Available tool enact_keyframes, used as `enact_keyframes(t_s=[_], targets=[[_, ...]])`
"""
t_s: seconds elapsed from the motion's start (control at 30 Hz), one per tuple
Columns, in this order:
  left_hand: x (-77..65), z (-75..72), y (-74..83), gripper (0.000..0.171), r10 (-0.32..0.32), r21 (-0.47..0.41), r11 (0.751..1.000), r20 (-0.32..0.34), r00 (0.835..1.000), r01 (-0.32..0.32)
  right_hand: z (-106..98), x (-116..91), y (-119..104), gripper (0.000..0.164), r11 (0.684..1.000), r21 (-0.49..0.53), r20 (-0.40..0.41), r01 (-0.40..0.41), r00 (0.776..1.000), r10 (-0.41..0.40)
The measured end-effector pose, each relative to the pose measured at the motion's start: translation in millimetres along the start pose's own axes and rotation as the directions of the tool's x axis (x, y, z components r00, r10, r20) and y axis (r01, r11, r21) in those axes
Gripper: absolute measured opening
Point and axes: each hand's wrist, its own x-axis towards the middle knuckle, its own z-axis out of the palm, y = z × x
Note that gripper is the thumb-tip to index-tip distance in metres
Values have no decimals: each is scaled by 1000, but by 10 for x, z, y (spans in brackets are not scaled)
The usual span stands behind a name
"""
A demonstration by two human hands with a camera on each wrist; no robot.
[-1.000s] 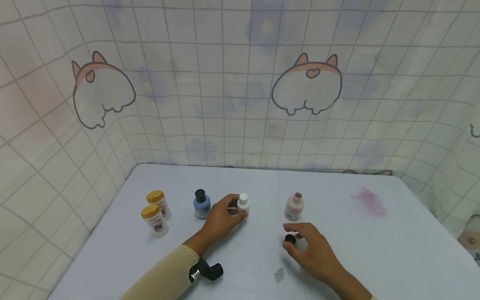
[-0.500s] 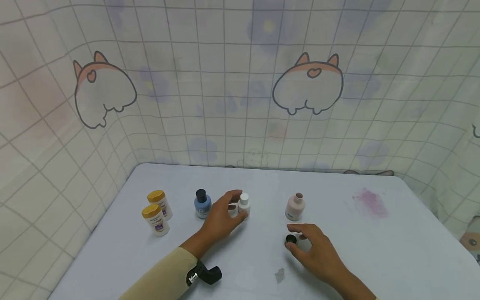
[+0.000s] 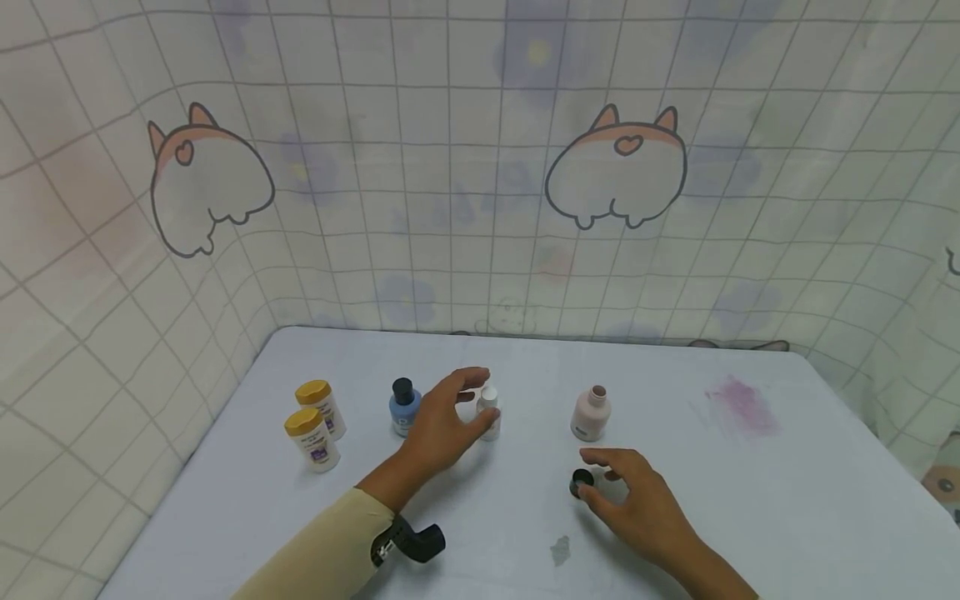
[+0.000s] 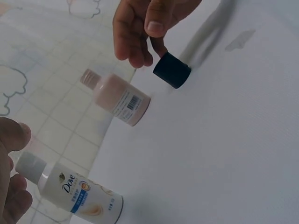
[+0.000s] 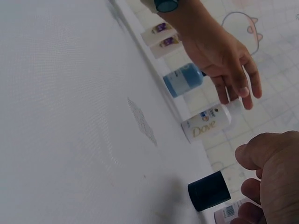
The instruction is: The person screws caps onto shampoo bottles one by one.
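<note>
A white Dove bottle (image 4: 81, 196) with a white cap (image 3: 489, 395) stands upright on the table. My left hand (image 3: 442, 427) is raised beside its cap, thumb and fingers spread around it; whether they touch the cap is hard to tell. A black cap (image 5: 209, 191) rests on the tabletop near the front. Just right of it, my right hand (image 3: 636, 500) hovers with fingers loosely bent and nothing gripped; in the left wrist view a fingertip lies close to the cap. Behind this hand is a pink bottle (image 3: 590, 415) without a cap, its neck bare.
Left of my left hand stands a blue bottle (image 3: 404, 410) with a black cap, partly hidden by the hand. Farther left are two white bottles with yellow caps, a front one (image 3: 312, 440) and a back one (image 3: 328, 408). A grid-patterned curtain (image 3: 480, 208) encloses the table (image 3: 720, 483).
My left hand has let go of the white bottle's body and risen to its cap, fingers spreading. My right hand has shifted slightly right, away from the black cap.
</note>
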Motion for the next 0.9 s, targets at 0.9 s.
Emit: enact_keyframes(t_s=[0.9], targets=[[-18, 168, 399, 49, 97, 68, 992, 105, 990, -104, 38, 13, 105, 44, 999, -35, 12, 25, 1000, -25]])
